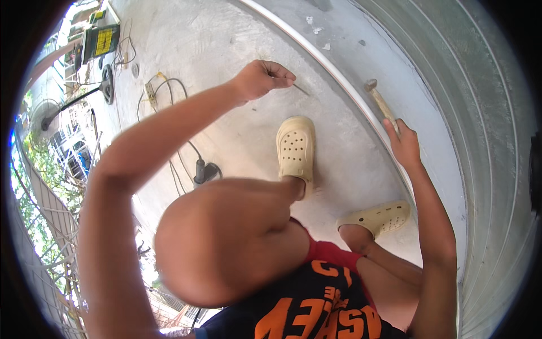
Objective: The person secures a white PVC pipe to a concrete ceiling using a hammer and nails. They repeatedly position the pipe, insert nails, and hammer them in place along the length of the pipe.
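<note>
My left hand point(262, 81) is closed in a pinch, out over the concrete floor. From its fingertips sticks a thin dark metal rod point(302, 89), perhaps a long nail; its other end is hidden in the fingers. To the right, my right hand point(405, 144) grips a hammer point(384, 106) by its light wooden handle, with the dark head point(371, 85) pointing away from me. A long white pipe or trim strip point(333, 68) curves along the floor between the two hands, and the hammer is over the ledge on its far side.
My tan clogs point(296, 144) stand on the floor below the hands. A grey ribbed metal wall point(485, 113) bounds the right. At left are a power strip point(151, 95) with looping cables, a dark corded device point(204, 170), a stand fan point(48, 116) and a green box point(101, 42).
</note>
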{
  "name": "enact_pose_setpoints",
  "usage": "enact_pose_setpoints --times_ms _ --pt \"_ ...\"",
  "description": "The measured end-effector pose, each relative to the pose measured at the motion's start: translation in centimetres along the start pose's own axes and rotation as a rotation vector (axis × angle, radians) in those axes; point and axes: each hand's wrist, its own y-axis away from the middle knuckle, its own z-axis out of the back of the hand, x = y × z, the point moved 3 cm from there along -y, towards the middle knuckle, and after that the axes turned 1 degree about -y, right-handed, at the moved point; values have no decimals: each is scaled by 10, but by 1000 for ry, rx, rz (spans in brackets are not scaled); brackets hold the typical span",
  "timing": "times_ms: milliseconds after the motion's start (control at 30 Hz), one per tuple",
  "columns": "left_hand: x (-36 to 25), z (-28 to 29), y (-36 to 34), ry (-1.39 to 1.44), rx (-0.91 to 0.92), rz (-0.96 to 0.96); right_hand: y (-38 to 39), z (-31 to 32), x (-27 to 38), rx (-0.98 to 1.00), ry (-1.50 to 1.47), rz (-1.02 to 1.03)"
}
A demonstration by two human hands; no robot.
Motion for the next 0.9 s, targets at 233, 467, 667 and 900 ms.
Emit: enact_pose_setpoints --times_ms 233,467,667,900 --pt "97 -48 9 -99 -412 -97 10 -28 85 143 41 -22" --pt "99 -79 6 -314 -638 -272 43 -46 78 127 28 -126" --pt "114 -56 -1 -224 -665 -328 52 -60 100 105 -6 -160" --pt "114 -44 1 -166 -678 -347 48 -68 118 69 10 -125"
